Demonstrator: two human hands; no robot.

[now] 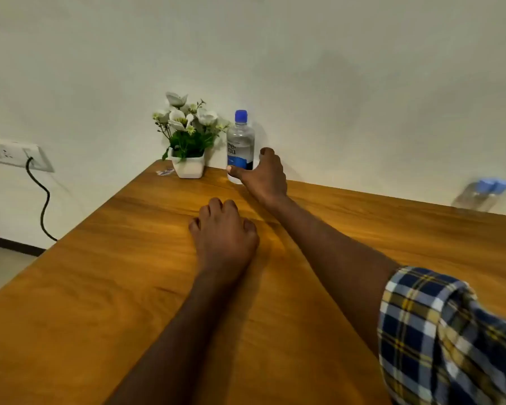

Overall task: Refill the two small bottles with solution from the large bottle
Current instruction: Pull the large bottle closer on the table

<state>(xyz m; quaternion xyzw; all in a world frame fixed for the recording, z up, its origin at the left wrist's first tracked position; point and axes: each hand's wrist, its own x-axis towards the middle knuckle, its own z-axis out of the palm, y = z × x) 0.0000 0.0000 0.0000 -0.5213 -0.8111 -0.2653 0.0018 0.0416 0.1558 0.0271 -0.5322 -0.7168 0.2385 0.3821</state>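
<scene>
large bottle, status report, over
Right hand reaching round large bottle, grip unclear. Left hand resting on table. Cap on. Small bottles far right, blurred.

Legible text appears on one item only: the large bottle (240,144), standing upright at the far edge of the table (129,273), close to its far left corner. Its label carries dark lettering on the clear upper band, set in two short lines that read approximately "re" above "nu"; the letters are small and partly blurred, so the reading is uncertain. The blue lower band of the same label shows no readable characters. A small printed sachet (164,171) lying at the table's far left corner bears markings too small to read. No numbers or signs can be made out.
</scene>
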